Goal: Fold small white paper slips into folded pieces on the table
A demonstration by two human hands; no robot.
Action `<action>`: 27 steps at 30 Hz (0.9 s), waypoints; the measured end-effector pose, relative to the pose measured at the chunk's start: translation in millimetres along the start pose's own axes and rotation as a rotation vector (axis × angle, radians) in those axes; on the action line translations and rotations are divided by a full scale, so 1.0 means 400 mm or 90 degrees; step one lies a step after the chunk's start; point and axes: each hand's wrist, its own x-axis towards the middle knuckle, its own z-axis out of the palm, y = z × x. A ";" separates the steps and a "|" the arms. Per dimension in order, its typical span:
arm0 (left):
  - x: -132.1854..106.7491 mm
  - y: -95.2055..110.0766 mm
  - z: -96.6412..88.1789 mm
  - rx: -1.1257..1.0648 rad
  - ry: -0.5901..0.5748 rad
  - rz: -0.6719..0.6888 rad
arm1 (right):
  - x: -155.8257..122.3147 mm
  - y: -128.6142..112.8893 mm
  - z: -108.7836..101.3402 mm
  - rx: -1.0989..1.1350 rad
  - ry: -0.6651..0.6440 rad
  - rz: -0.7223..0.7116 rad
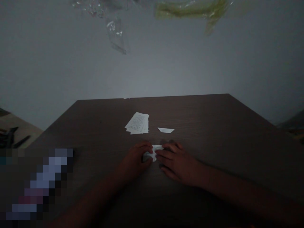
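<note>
Against the pale wall [180, 66], left of centre, shows some clear plastic film [115, 33]. Below it, toward the far side of the brown worktop [218, 133], lies a loose fanned stack of printed paper sheets [137, 123].

Nearer the person, the left hand [137, 157] rests over the left part of a small lined paper piece [154, 155]. Its fingers are curved and a little apart, with the thumb opposite and a narrow gap of paper showing between; the paper does not look pinched. This piece lies on the worktop midway between the two hands, nearer the person than the stack. It is likely very light, thin and flexible, easily creased or torn, and apt to slide if pushed; the outer edges seem the safest hold, with light, flat pressure.

Farther right, beyond the paper piece, a boat-shaped folded paper [166, 130] lies alone. The right hand [178, 161] spreads its nearly straight fingers, tips over the right part of the paper piece, gripping nothing visibly; how hard it presses cannot be told. Yellowish plastic film [190, 11] appears at the top right.
</note>
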 end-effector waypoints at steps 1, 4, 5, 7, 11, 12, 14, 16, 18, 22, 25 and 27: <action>0.000 -0.001 -0.002 -0.001 0.000 0.005 | 0.000 0.000 0.000 -0.001 -0.001 0.001; -0.002 -0.007 -0.003 -0.002 0.005 0.016 | 0.000 0.000 -0.003 -0.003 -0.006 0.001; -0.002 -0.010 -0.001 -0.001 0.009 0.015 | 0.001 0.000 -0.003 -0.003 -0.009 0.001; -0.003 -0.016 0.005 0.001 0.015 0.011 | 0.002 -0.001 -0.003 -0.003 -0.015 0.000; -0.001 -0.032 0.024 0.010 0.038 0.011 | 0.003 -0.003 -0.003 -0.003 -0.022 0.009; 0.000 -0.037 0.029 0.012 0.043 0.011 | 0.003 -0.003 -0.003 -0.004 -0.023 0.010; 0.003 -0.044 0.035 0.017 0.051 0.009 | 0.002 -0.004 -0.006 -0.004 -0.025 0.009; 0.005 -0.046 0.037 0.021 0.049 0.009 | 0.002 -0.004 -0.008 0.000 -0.030 0.008; 0.007 -0.045 0.035 0.024 0.041 0.008 | 0.003 -0.004 -0.010 0.009 -0.034 0.012; 0.010 -0.031 0.028 0.034 0.026 -0.007 | 0.005 -0.003 -0.010 0.024 -0.027 0.018; 0.012 -0.016 0.020 0.045 0.019 -0.005 | 0.007 -0.005 -0.012 0.030 -0.028 0.021; 0.013 -0.007 0.015 0.046 0.005 0.000 | 0.008 -0.006 -0.015 0.030 -0.032 0.023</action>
